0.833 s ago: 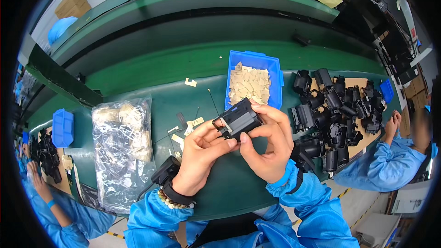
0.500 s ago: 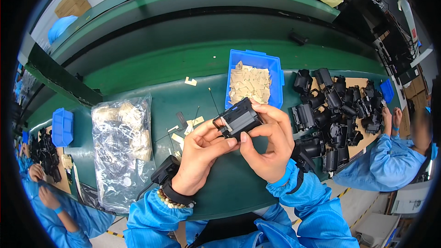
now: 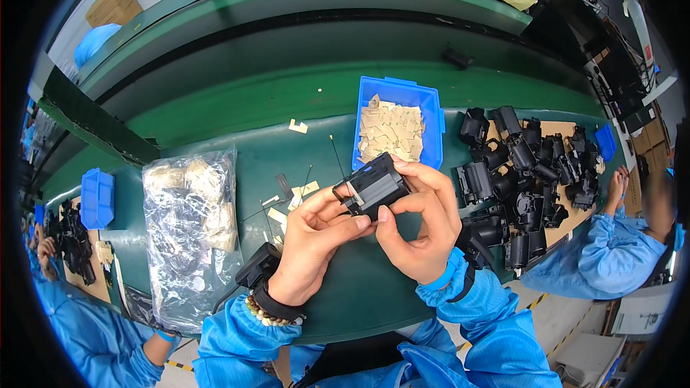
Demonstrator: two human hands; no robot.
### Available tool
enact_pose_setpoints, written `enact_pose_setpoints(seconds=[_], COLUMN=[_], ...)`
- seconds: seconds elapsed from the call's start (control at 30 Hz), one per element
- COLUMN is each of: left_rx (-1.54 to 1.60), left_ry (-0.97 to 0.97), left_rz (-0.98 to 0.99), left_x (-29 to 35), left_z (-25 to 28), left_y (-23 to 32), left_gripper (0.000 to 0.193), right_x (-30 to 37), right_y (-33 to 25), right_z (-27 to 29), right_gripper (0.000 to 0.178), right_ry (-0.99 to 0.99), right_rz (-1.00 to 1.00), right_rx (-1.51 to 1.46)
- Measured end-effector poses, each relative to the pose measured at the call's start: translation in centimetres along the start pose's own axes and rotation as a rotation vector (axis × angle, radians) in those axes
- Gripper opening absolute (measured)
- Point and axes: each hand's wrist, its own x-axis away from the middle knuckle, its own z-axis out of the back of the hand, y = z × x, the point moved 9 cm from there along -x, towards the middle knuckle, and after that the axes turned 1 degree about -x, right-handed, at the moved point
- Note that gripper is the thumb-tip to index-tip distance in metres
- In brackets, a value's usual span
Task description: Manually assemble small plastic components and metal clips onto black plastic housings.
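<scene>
Between my two hands, above the green table, is a black plastic housing point(image 3: 375, 185) with a smooth grey-black face. My left hand point(image 3: 316, 233) grips its left end, the thumb along the lower edge. At the right end my right hand point(image 3: 425, 223) pinches it, thumb below and fingers behind. A thin black antenna-like wire point(image 3: 335, 154) rises beside the housing's left end; whether it joins the housing I cannot tell. Just beyond stands a blue bin point(image 3: 436, 111) holding many small beige pieces point(image 3: 390, 129). Loose beige strips point(image 3: 277, 215) and black wires lie by my left hand.
On the right, many black housings point(image 3: 521, 201) are heaped on cardboard. A clear plastic bag point(image 3: 190, 237) of parts lies left, with another blue bin point(image 3: 98, 199) beyond it. Co-workers in blue sleeves point(image 3: 604, 259) sit at both sides. A green shelf point(image 3: 345, 0) spans the back.
My hands and the black housing stay almost still. The left co-worker's arm has moved down and back toward the table edge. The right co-worker's hands have shifted slightly.
</scene>
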Motion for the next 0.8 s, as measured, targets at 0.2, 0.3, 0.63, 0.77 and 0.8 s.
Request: enact_pose_setpoints(seconds=[0.2,0.3,0.63,0.77,0.8], left_rx=[0.001,0.006,0.008,0.010,0.007], left_ry=[-0.001,-0.002,-0.003,0.004,0.005], left_rz=[0.001,0.004,0.016,0.011,0.013], left_x=[0.01,0.03,0.01,0.08,0.09], left_z=[-0.01,0.04,0.01,0.21,0.22], left_y=[-0.05,-0.13,-0.21,-0.33,-0.36], left_gripper=[0.037,0.037,0.038,0.038,0.038], right_x=[-0.01,0.00,-0.08,-0.26,-0.31], right_y=[0.01,0.03,0.01,-0.37,-0.32], right_z=[0.02,0.00,0.01,-0.09,-0.10], right_gripper=[0.014,0.014,0.014,0.014,0.014], right_ry=[-0.001,0.000,-0.001,-0.005,-0.004], right_rz=[0.006,-0.003,0.005,0.059,0.059], right_rx=[0.008,0.015,0.011,0.039,0.040])
